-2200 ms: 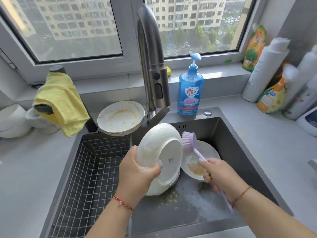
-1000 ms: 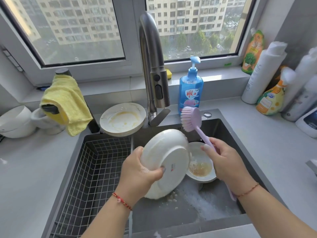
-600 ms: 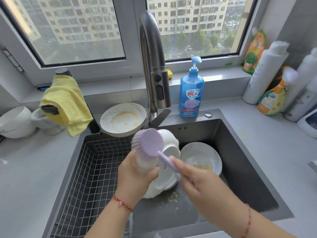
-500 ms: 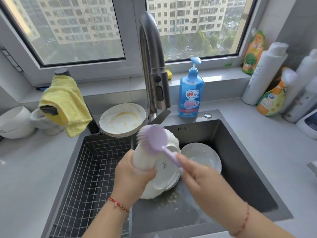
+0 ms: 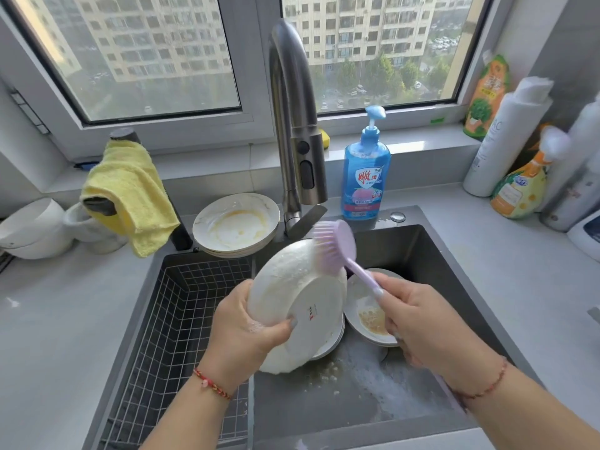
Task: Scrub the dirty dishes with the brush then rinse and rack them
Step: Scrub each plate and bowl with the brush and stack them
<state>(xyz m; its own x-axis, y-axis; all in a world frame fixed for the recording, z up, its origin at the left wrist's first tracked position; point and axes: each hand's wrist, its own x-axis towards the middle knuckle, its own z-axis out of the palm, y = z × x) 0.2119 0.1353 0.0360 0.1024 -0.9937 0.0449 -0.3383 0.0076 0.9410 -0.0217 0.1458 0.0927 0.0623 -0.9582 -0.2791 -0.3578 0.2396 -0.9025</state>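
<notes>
My left hand (image 5: 242, 326) grips a soapy white plate (image 5: 297, 287) by its lower left rim, tilted with its underside toward me, over the sink (image 5: 431, 274). My right hand (image 5: 422, 323) holds the handle of a lilac dish brush (image 5: 337, 246); its bristles press on the plate's upper right edge. Under the held plate lies another white dish. A dirty plate (image 5: 363, 306) with brown residue lies flat in the sink, partly hidden by my right hand.
A wire rack basket (image 5: 172, 319) fills the left basin. A stack of dirty plates (image 5: 237, 224) sits behind it by the tall faucet (image 5: 292, 125). Blue soap bottle (image 5: 367, 180), yellow cloth (image 5: 130, 190), white bowls (image 5: 29, 228) at left, bottles (image 5: 506, 138) at right.
The brush has shifted from the plate's upper left to its upper right edge. My left hand has turned the plate, so more of its underside faces me.
</notes>
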